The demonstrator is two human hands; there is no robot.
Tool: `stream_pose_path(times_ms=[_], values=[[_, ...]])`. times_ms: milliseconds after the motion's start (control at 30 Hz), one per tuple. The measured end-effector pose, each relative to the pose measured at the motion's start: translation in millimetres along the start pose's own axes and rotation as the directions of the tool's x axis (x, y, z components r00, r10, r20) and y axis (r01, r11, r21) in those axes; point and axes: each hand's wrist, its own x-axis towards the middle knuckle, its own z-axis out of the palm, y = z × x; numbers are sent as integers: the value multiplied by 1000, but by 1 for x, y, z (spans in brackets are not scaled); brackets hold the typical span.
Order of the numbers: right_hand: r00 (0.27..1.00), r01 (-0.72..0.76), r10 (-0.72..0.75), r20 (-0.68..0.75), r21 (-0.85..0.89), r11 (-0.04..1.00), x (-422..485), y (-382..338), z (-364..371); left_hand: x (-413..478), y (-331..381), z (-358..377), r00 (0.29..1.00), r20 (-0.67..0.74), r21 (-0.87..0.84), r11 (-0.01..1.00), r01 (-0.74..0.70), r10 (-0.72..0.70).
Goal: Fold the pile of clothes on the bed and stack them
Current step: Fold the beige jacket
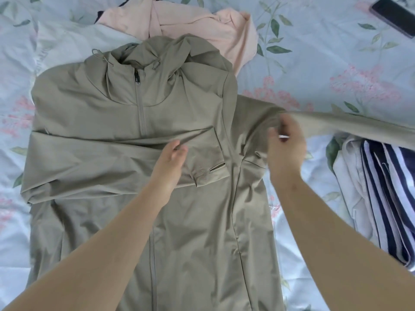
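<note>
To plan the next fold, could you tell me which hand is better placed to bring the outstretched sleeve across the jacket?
Probably the right hand: its grip is on the outstretched sleeve near the shoulder, while the left hand rests on the folded sleeve.

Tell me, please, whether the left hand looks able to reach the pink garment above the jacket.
Probably yes: the left hand is open over the folded sleeve, holding nothing, and the pink garment lies exposed just beyond the jacket.
</note>
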Motion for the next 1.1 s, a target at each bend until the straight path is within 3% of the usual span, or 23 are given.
stream_pose_path(times_ms=[33, 100, 133, 167, 267, 333, 400, 467, 500, 600, 667, 700, 767, 800, 833, 900, 933, 1000, 1033, 1100], values=[[970, 111, -97, 225, -52, 992, -12, -4, 3, 0, 2, -3, 999, -32, -67, 997, 25, -27], [749, 265, -114, 653, -137, 955, -34, -4, 7, 0, 6, -10, 993, -86, -180, 981, 68, -85], [664, 275, -65, 745, -163, 948, -41, -1, 7, 0, 7, -13, 988, -106, -219, 972, 86, -111], [658, 222, -17, 753, -172, 960, -45, 4, 5, 1, 7, -15, 985, -119, -240, 966, 96, -128], [864, -71, 124, 487, -127, 989, -45, 16, -4, 1, 9, -9, 990, -78, -174, 980, 99, -114], [909, -194, 222, 352, -115, 974, -42, 22, -6, 2, 11, 4, 998, -51, 6, 1000, 22, -21], [898, -283, 301, 321, -102, 954, -39, 23, -6, 3, 8, 18, 995, 22, 240, 966, -99, 96], [889, -314, 333, 315, -111, 943, -36, 24, -5, 5, 6, 28, 976, 59, 516, 831, -208, 207], [892, -317, 336, 303, -112, 942, -35, 25, -4, 4, 8, 28, 959, 31, 571, 783, -247, 281], [890, -387, 388, 240, -56, 921, -33, 25, -2, -2, 17, 15, 853, -161, 376, 830, -412, 496], [862, -457, 447, 238, -16, 890, -35, 25, 4, -5, 11, -5, 818, -355, 241, 890, -388, 453], [842, -499, 482, 245, 10, 867, -38, 25, 7, -7, 3, -15, 848, -389, 253, 927, -277, 360], [786, -606, 574, 231, 104, 789, -40, 22, 14, -8, -19, -32, 936, -333, 454, 890, 48, 119], [749, -662, 629, 208, 197, 723, -38, 21, 16, -9, -26, -37, 954, -295, 538, 835, 117, 57], [704, -704, 684, 190, 314, 637, -34, 18, 16, -10, -28, -39, 963, -258, 576, 812, 90, 77], [634, -705, 754, 171, 528, 473, -24, 10, 16, -10, -25, -39, 961, -112, 612, 779, -135, 255], [620, -685, 770, 152, 583, 437, -19, 6, 16, -8, -23, -38, 956, -2, 663, 716, -218, 293], [642, -646, 763, 77, 590, 485, -14, -5, 20, -6, -23, -36, 964, 154, 734, 628, -259, 216], [688, -619, 725, 19, 538, 573, -14, -10, 24, -5, -23, -37, 970, 171, 702, 669, -245, 175], [854, -464, 518, -53, 372, 804, -21, -24, 37, -7, -16, -41, 986, 73, 380, 910, -169, 153]])
